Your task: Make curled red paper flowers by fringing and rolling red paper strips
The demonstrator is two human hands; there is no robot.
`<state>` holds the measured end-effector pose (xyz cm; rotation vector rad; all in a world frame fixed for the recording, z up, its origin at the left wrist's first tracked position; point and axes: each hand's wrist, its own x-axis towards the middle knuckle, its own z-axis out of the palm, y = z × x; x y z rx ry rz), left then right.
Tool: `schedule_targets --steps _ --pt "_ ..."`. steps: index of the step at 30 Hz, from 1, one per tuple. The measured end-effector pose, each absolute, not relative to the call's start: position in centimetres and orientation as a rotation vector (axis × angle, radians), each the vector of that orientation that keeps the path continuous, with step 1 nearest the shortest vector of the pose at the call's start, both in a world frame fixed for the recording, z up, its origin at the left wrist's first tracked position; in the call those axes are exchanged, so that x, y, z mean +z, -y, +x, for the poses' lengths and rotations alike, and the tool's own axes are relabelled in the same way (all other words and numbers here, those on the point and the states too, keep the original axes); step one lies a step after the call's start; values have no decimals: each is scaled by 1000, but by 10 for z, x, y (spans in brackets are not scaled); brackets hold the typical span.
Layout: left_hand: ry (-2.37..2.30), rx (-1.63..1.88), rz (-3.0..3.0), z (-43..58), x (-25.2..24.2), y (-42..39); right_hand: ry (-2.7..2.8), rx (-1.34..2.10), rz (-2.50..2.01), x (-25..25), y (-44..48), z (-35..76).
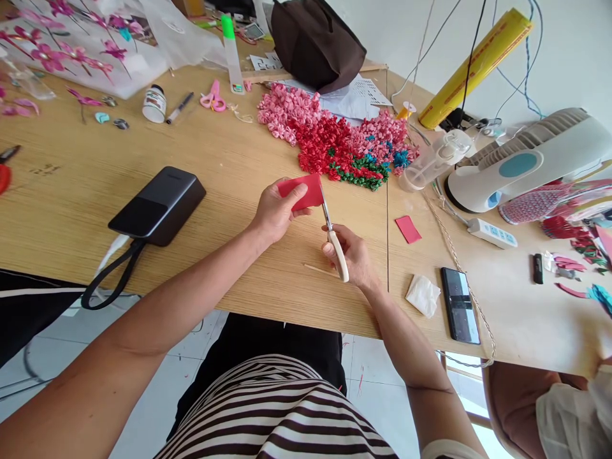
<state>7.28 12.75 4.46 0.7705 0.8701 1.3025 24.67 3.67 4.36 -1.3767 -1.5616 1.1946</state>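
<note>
My left hand (278,210) pinches a flat red rectangular piece (308,191), paper or fabric, between thumb and fingers above the wooden table. Around the handles of a pair of white-handled scissors (338,254) my right hand (356,255) is closed. The metal blades meet the red piece along its right edge; whether they cut into it is hard to see. A thin pale stick (319,269) lies on the wood just under the right hand. Farther right rests a smaller red rectangle (408,229).
Heaped pink, red and green fabric flowers (335,137) lie beyond my hands. A black power bank (157,204) stands left. On the right are a phone (459,305), a folded white tissue (423,295), a clear bottle (435,159), a white fan (530,159) and a power strip (492,233).
</note>
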Motion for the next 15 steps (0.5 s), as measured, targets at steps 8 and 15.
schedule_targets --steps 8,15 --pt "-863 1313 765 73 44 -128 1569 1178 -1365 41 -37 247" --pt "-839 1313 766 72 43 -129 1570 1162 -1390 44 -36 246"
